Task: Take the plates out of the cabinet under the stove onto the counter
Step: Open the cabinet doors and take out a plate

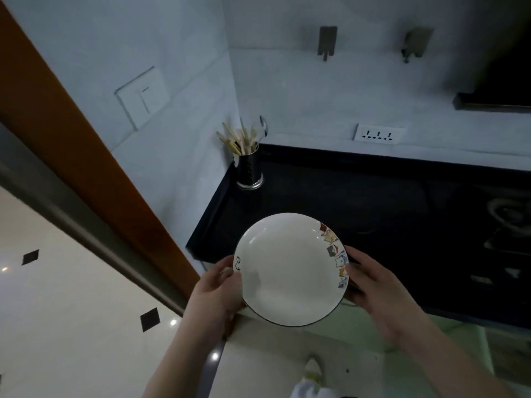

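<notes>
Left hand (218, 285) clamped on the left rim of the plate (287, 271), thumb over the edge by the black lettering, fingers underneath. Plate white, dark-rimmed, face up and roughly level, colour print along its right rim. It sits between the hands, carried over the near edge of the counter (373, 214); whether its underside touches the counter yet I cannot tell. Right hand (373, 288) clamped on the right rim beside the print, fingers under. Beyond the hands, up and to the left, a utensil holder (249, 168) stands in the counter's corner. Counter beyond and right of the hands shows no plates set down; the stove (505, 225) lies well to the right. Cabinet under the stove not in view, so how many plates are left in it is unknown. Judgement: this plate is out of the cabinet and near set-down; probably the first to reach the counter. Left to do: lower, release, go back for any others.
</notes>
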{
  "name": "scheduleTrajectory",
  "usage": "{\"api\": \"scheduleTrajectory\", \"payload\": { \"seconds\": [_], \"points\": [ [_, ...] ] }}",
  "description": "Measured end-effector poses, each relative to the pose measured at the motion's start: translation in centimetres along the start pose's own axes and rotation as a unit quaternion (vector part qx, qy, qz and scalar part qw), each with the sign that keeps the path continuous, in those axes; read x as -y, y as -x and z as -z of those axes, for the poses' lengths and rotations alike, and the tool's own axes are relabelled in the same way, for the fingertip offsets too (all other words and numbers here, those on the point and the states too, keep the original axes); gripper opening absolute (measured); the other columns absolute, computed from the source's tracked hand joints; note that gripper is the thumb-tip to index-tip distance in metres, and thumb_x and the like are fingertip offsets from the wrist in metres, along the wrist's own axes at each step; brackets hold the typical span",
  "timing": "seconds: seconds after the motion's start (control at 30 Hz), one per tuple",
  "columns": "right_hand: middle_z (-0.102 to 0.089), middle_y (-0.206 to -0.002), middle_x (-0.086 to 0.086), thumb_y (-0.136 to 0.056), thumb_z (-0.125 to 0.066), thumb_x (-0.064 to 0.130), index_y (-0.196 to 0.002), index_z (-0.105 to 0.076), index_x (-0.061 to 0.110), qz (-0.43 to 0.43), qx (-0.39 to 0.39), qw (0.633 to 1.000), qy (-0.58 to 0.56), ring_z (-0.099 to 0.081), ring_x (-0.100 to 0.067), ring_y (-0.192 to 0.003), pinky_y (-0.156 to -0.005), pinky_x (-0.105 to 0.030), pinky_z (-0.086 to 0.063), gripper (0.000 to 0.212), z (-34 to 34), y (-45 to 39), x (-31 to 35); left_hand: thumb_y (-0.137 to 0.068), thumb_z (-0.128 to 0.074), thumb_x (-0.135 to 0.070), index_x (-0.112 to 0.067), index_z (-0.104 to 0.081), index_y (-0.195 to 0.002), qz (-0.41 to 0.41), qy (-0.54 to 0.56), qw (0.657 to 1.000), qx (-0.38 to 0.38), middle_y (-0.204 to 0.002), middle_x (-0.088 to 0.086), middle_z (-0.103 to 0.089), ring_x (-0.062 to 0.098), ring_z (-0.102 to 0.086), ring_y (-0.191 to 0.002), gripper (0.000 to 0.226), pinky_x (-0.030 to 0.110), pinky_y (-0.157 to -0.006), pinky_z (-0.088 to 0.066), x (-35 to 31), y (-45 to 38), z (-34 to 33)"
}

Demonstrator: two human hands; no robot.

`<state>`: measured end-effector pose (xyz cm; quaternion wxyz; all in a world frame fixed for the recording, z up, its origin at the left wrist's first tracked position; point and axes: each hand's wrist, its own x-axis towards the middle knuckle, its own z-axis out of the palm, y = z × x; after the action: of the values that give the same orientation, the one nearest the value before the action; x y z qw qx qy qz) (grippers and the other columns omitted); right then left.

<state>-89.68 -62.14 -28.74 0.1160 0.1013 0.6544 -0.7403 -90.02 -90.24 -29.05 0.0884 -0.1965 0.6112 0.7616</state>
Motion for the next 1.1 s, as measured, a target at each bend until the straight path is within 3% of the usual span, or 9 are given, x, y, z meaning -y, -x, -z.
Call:
{"api": "scheduleTrajectory", "payload": {
  "seconds": [0.13, 0.2, 0.3, 0.4, 0.53, 0.73, 0.87, 0.97, 1.1],
  "points": [
    [-0.072, -0.114, 0.001, -0.100, -0.050, 0.022, -0.114, -0.066, 0.044, -0.011, -0.025, 1.000, -0.011, -0.070, -0.022, -0.102, -0.083, -0.036, -0.058, 0.031, 1.7, -3.8, -0.1, -0.067, -0.078, -0.031, -0.024, -0.069, -0.112, 0.032, -0.003, 0.999, 0.036, -0.103, 0.001, -0.077, 0.022, -0.074, -0.089, 0.046, 0.034, -0.063, -0.061, -0.8, -5.1, -2.3],
    [-0.072, -0.115, 0.002, -0.099, -0.051, 0.022, -0.115, -0.066, 0.042, -0.020, -0.039, 0.999, -0.020, -0.069, -0.019, -0.104, -0.081, -0.031, -0.058, 0.030, 2.5, -6.1, -0.1, -0.070, -0.076, -0.033, -0.028, -0.073, -0.108, 0.037, -0.023, 0.998, 0.049, -0.105, 0.003, -0.076, 0.022, -0.074, -0.090, 0.039, 0.033, -0.065, -0.060, -1.2, -7.6, -3.4],
    [-0.073, -0.112, 0.003, -0.098, -0.053, 0.021, -0.112, -0.067, 0.041, -0.040, -0.061, 0.997, -0.031, -0.070, -0.015, -0.102, -0.075, -0.025, -0.058, 0.028, 3.3, -9.6, 0.1, -0.085, -0.070, -0.023, -0.030, -0.075, -0.105, 0.041, -0.032, 0.995, 0.081, -0.107, 0.007, -0.075, 0.028, -0.073, -0.093, 0.022, 0.036, -0.067, -0.060, -1.9, -11.2, -4.9],
    [-0.074, -0.110, 0.003, -0.096, -0.056, 0.023, -0.119, -0.064, 0.036, -0.066, -0.073, 0.995, -0.030, -0.070, -0.015, -0.101, -0.079, -0.030, -0.058, 0.027, 3.7, -12.8, 0.0, -0.089, -0.067, -0.015, -0.024, -0.074, -0.109, 0.068, -0.033, 0.995, 0.060, -0.109, 0.009, -0.075, 0.032, -0.072, -0.097, 0.022, 0.043, -0.069, -0.061, -1.8, -14.9, -5.6],
    [-0.073, -0.110, 0.003, -0.096, -0.057, 0.018, -0.122, -0.062, 0.033, -0.092, -0.085, 0.992, -0.030, -0.070, -0.017, -0.102, -0.085, -0.039, -0.057, 0.030, 3.5, -17.1, 0.1, -0.090, -0.065, -0.011, -0.028, -0.077, -0.099, 0.106, -0.011, 0.993, 0.049, -0.107, 0.006, -0.075, 0.026, -0.073, -0.097, 0.022, 0.038, -0.069, -0.061, -1.7, -19.1, -5.8],
    [-0.069, -0.118, -0.001, -0.097, -0.055, 0.014, -0.126, -0.058, 0.030, -0.148, -0.110, 0.982, -0.043, -0.066, -0.021, -0.107, -0.090, -0.044, -0.056, 0.033, 2.0, -22.0, -0.8, -0.094, -0.061, -0.007, -0.018, -0.071, -0.114, 0.147, -0.012, 0.988, 0.036, -0.107, 0.009, -0.075, 0.027, -0.072, -0.098, 0.025, 0.038, -0.070, -0.061, -0.2, -24.9, -4.8],
    [-0.067, -0.116, 0.003, -0.098, -0.053, 0.015, -0.119, -0.058, 0.033, -0.176, -0.144, 0.973, -0.036, -0.065, -0.017, -0.105, -0.070, -0.029, -0.058, 0.027, 0.5, -24.3, -2.1, -0.095, -0.061, -0.011, -0.022, -0.068, -0.117, 0.172, -0.044, 0.983, 0.037, -0.108, 0.003, -0.076, 0.022, -0.073, -0.095, 0.026, 0.037, -0.068, -0.061, 0.5, -28.1, -4.0],
    [-0.064, -0.115, 0.004, -0.096, -0.056, 0.015, -0.122, -0.057, 0.030, -0.200, -0.178, 0.963, -0.040, -0.064, -0.016, -0.102, -0.064, -0.028, -0.055, 0.030, -0.3, -25.8, -2.9, -0.093, -0.062, -0.012, -0.024, -0.069, -0.117, 0.175, -0.054, 0.983, 0.035, -0.110, 0.002, -0.075, 0.021, -0.073, -0.097, 0.028, 0.038, -0.069, -0.061, 0.4, -29.7, -3.5],
    [-0.066, -0.118, 0.002, -0.096, -0.057, 0.014, -0.127, -0.057, 0.027, -0.216, -0.197, 0.955, -0.049, -0.064, -0.020, -0.106, -0.079, -0.039, -0.058, 0.034, -1.1, -27.1, -4.1, -0.094, -0.061, -0.010, -0.021, -0.064, -0.125, 0.201, -0.062, 0.977, 0.027, -0.118, 0.004, -0.071, 0.025, -0.068, -0.105, 0.033, 0.042, -0.073, -0.060, 0.3, -31.6, -3.5]
  ]
}}
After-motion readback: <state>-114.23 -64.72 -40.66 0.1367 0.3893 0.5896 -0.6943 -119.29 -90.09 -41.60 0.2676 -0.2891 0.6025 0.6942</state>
